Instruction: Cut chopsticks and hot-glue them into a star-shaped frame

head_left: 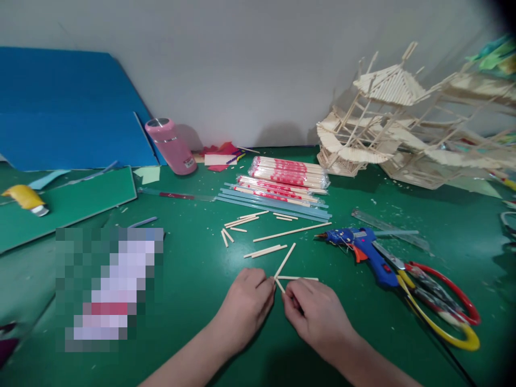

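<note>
Three thin wooden sticks (286,259) meet at one point on the green table and fan out from there. My left hand (249,299) is closed at that meeting point, its fingertips pinching the joined ends. My right hand (316,307) is closed on the end of the lowest stick (280,286), and the level stick (304,278) passes just above its knuckles. Loose cut sticks (266,251) lie beyond both hands, with a longer stick (292,232) behind them. To the right rests a blue hot glue gun (363,242), nozzle pointing left, a glue stick in its back.
Scissors (471,306) with red and yellow handles lie beside the glue gun. Behind are glue sticks (278,207), wrapped chopsticks (288,172), a pink bottle (173,148) and a wooden stick model building (387,123). A blurred-out object (116,285) sits left; blue boards (68,107) lean on the wall.
</note>
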The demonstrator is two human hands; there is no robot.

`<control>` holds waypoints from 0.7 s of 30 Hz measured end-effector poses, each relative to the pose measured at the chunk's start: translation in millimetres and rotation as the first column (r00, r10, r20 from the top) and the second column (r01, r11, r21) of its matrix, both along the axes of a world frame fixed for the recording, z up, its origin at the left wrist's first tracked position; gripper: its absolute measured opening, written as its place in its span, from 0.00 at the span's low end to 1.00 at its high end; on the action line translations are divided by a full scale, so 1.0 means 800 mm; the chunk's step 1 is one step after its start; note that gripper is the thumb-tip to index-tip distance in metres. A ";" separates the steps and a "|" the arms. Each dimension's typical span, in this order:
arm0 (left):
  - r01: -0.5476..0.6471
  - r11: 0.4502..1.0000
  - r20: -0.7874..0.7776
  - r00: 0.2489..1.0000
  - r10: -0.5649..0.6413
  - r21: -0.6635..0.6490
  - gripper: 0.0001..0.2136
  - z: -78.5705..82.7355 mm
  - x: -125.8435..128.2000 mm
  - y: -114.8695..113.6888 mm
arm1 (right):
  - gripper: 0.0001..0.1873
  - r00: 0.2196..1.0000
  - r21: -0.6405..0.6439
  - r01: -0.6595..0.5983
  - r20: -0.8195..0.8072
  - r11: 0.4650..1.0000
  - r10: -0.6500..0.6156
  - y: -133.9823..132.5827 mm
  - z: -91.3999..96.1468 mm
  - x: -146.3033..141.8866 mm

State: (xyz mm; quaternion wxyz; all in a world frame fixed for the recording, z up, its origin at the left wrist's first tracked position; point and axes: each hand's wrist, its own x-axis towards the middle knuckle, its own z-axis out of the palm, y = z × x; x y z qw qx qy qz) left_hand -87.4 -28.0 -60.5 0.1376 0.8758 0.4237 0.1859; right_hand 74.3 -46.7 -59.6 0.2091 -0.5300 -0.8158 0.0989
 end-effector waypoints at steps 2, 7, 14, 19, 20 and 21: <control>-0.017 0.999 0.021 1.000 0.017 -0.031 0.10 0.001 0.000 -0.002 | 0.11 1.000 -0.017 0.004 -0.011 1.000 -0.005 -0.001 0.001 0.000; -0.055 0.998 0.087 0.995 0.058 -0.042 0.10 0.007 0.001 -0.004 | 0.07 0.998 -0.099 0.007 -0.064 0.995 -0.014 -0.007 0.004 0.002; -0.331 0.942 0.283 0.900 0.333 -0.057 0.10 0.037 -0.022 0.004 | 0.07 0.943 -0.134 0.086 -0.310 0.987 -0.124 -0.006 0.014 0.036; -0.304 0.908 0.514 0.751 0.414 -0.288 0.09 0.081 -0.005 -0.013 | 0.15 0.885 0.088 0.285 -0.406 0.954 -0.227 -0.015 0.038 0.053; -0.202 0.909 0.547 0.743 0.384 -0.364 0.10 0.086 0.008 -0.020 | 0.18 0.887 0.158 0.301 -0.410 0.941 -0.214 -0.020 0.046 0.050; -0.102 0.911 0.584 0.738 0.340 -0.400 0.13 0.088 0.024 -0.027 | 0.20 0.894 0.226 0.291 -0.410 0.930 -0.181 -0.025 0.054 0.045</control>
